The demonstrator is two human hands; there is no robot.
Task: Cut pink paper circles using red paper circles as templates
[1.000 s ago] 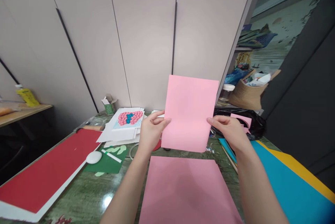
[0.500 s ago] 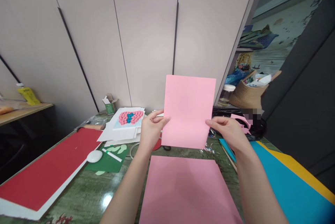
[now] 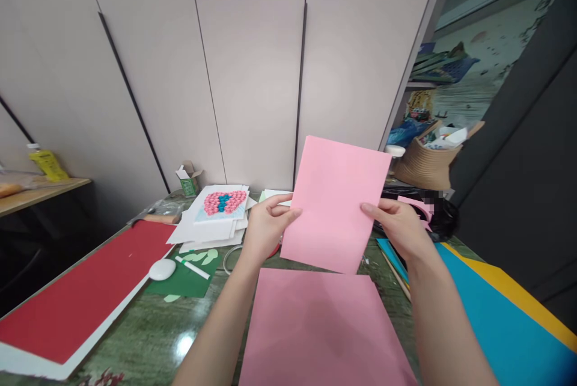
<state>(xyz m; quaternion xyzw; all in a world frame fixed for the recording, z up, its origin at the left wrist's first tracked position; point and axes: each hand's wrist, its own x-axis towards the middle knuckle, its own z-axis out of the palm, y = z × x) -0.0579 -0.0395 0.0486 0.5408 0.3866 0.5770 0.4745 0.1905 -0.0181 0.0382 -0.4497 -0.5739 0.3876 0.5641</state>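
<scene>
A light pink sheet of paper [image 3: 337, 202] is held up in front of me, tilted with its right side lower. My left hand [image 3: 267, 223] pinches its left edge between thumb and fingers. On the opposite edge, my right hand [image 3: 397, 223] grips it with the thumb on the near face and the fingers mostly behind. Below the raised sheet, a larger pink sheet [image 3: 322, 326] lies flat on the green marbled table [image 3: 148, 329]. Whether the raised paper is one layer or more I cannot tell.
Red paper [image 3: 90, 290], a white mouse [image 3: 162, 269] and green paper with a glue stick or marker [image 3: 193, 267] lie left. Behind them are white sheets with a pink heart picture [image 3: 224, 202]. Blue paper [image 3: 500, 314] and yellow paper [image 3: 509, 284] lie right.
The raised pink sheet has turned clockwise and shifted slightly right and down. Both hands still hold its edges. The large pink sheet on the table has stayed put.
</scene>
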